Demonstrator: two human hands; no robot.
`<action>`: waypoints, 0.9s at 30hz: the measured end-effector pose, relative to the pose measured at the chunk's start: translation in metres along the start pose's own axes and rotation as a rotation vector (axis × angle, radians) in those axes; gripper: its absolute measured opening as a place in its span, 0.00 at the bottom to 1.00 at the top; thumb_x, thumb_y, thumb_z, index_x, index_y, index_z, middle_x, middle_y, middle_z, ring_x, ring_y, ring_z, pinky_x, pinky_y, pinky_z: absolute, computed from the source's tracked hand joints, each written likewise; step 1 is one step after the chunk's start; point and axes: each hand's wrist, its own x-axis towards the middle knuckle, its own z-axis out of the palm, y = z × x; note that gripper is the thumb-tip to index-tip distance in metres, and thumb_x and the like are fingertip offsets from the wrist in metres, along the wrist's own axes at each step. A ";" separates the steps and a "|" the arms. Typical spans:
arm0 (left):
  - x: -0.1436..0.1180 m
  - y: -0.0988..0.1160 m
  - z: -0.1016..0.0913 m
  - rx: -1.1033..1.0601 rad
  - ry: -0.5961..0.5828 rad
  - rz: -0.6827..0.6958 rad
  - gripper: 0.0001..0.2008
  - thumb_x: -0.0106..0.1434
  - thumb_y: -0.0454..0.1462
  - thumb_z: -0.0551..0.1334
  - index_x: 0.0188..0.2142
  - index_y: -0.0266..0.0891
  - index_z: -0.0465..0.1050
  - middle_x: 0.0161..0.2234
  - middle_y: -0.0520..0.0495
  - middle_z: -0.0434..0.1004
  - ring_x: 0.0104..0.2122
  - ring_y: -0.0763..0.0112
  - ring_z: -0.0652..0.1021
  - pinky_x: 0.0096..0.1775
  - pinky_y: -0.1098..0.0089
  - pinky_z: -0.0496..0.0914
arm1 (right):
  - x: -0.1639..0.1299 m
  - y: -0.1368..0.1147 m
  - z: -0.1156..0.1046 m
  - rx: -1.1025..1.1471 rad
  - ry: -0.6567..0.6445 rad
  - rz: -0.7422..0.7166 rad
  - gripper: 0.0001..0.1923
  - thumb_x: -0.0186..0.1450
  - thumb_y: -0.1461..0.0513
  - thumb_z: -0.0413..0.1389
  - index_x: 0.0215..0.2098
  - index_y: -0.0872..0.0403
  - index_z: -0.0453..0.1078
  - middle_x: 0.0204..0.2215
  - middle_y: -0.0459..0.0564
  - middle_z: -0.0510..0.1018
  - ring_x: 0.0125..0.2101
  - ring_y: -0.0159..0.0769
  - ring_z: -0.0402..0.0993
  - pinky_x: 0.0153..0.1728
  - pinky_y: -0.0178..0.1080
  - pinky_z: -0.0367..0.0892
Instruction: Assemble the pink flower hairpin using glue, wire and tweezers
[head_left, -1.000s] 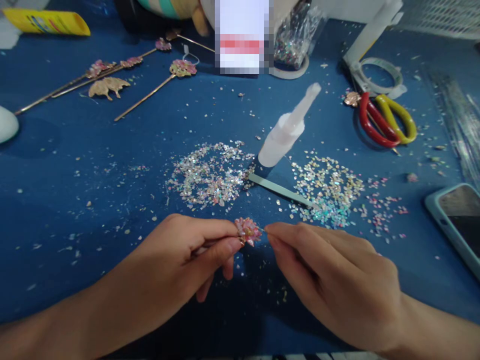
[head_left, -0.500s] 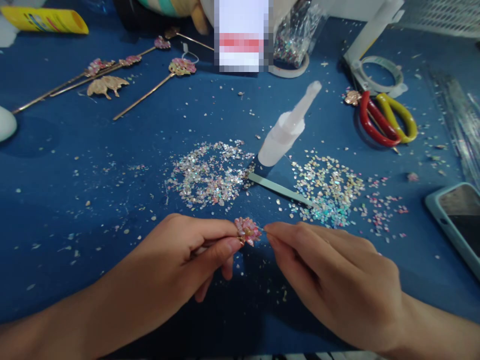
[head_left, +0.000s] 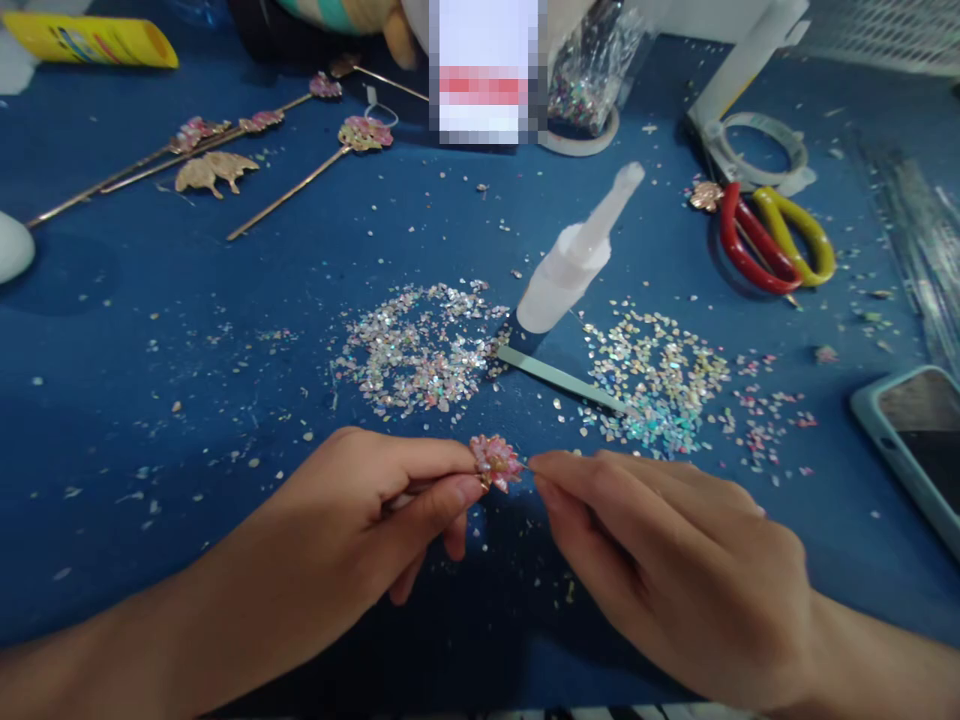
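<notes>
My left hand [head_left: 405,500] pinches a pink, gold-edged flower ornament [head_left: 497,463] between thumb and forefinger, its petals facing up and right. Close to the flower's right side is my right hand [head_left: 667,550], thumb and forefinger pressed together. A thin pale sliver seems to stick out from those fingertips toward the petals, too small to name. Just beyond the hands lie a heap of iridescent flakes [head_left: 420,350], a second heap of yellowish and turquoise flakes [head_left: 660,375], and a flat grey-green stick [head_left: 559,377] between them. A white glue bottle [head_left: 564,278] with a long nozzle stands behind the stick.
Red-and-yellow-handled scissors [head_left: 776,240] and a tape roll [head_left: 761,150] lie at right, with a phone [head_left: 919,440] nearer. Gold hairpins [head_left: 289,195] and a gold butterfly-shaped piece [head_left: 215,172] lie at back left, below a yellow tube [head_left: 90,40]. A blurred screen [head_left: 484,50] stands behind.
My right hand has shifted very slightly, its fingertips still beside the flower. My left hand and the flower stay almost where they were.
</notes>
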 end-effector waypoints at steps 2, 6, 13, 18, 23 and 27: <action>0.000 0.000 0.000 0.009 -0.006 -0.005 0.22 0.72 0.51 0.57 0.27 0.44 0.80 0.19 0.55 0.77 0.14 0.78 0.71 0.20 0.79 0.65 | 0.000 0.000 -0.001 -0.001 -0.006 0.002 0.13 0.81 0.67 0.43 0.45 0.52 0.68 0.26 0.39 0.82 0.25 0.25 0.78 0.28 0.32 0.69; -0.002 -0.001 0.000 0.028 -0.002 -0.012 0.22 0.72 0.51 0.58 0.26 0.44 0.79 0.19 0.56 0.77 0.14 0.78 0.72 0.20 0.79 0.65 | -0.001 -0.002 -0.003 -0.011 0.019 -0.001 0.11 0.79 0.68 0.46 0.46 0.51 0.69 0.27 0.40 0.83 0.25 0.27 0.79 0.30 0.31 0.71; -0.003 -0.002 -0.001 0.019 0.013 0.027 0.23 0.72 0.48 0.58 0.22 0.45 0.75 0.11 0.60 0.69 0.12 0.78 0.71 0.20 0.80 0.63 | -0.001 -0.004 -0.002 0.000 -0.013 0.002 0.11 0.78 0.68 0.45 0.43 0.51 0.67 0.24 0.40 0.79 0.23 0.28 0.77 0.28 0.31 0.70; -0.003 0.001 -0.001 0.041 0.009 -0.001 0.22 0.72 0.49 0.58 0.24 0.45 0.77 0.13 0.59 0.71 0.13 0.78 0.72 0.21 0.79 0.64 | 0.000 -0.004 -0.003 0.050 -0.024 0.005 0.12 0.77 0.69 0.45 0.41 0.50 0.66 0.24 0.41 0.79 0.22 0.30 0.76 0.25 0.34 0.69; -0.002 0.002 0.000 0.036 0.014 0.003 0.22 0.72 0.49 0.58 0.24 0.45 0.77 0.12 0.59 0.69 0.13 0.76 0.72 0.21 0.78 0.63 | 0.002 -0.005 -0.006 0.049 -0.033 -0.037 0.14 0.79 0.70 0.42 0.45 0.53 0.68 0.21 0.40 0.75 0.20 0.30 0.72 0.24 0.35 0.65; -0.003 0.002 0.000 0.051 -0.004 -0.057 0.23 0.71 0.51 0.57 0.25 0.45 0.78 0.16 0.57 0.74 0.14 0.76 0.72 0.21 0.77 0.64 | 0.006 -0.004 -0.008 0.059 -0.027 -0.047 0.16 0.78 0.70 0.43 0.40 0.52 0.69 0.19 0.39 0.72 0.20 0.30 0.68 0.23 0.36 0.63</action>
